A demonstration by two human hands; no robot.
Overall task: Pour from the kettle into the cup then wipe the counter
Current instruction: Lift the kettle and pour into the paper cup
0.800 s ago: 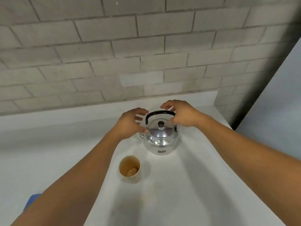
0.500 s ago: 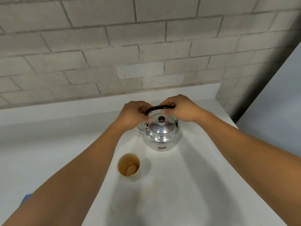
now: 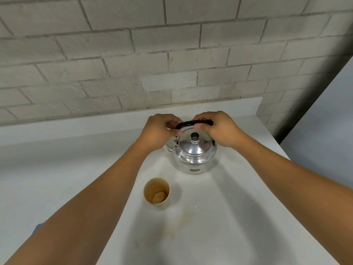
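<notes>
The kettle (image 3: 193,155) stands on the counter (image 3: 229,217) near the wall (image 3: 172,54) behind it. The cup (image 3: 157,194) stands nearer the camera, slightly left. 2 hands, left hand (image 3: 158,133) and right hand (image 3: 221,129), sit on the handle (image 3: 193,123).

One head-worn wide-angle view, looking forward and steeply down from above the near edge of the worktop (image 3: 219,236). Faces the brick wall (image 3: 133,54) at the far side. Close range, both forearms reach in from the near corners. Straight lines bend toward the edges.
</notes>
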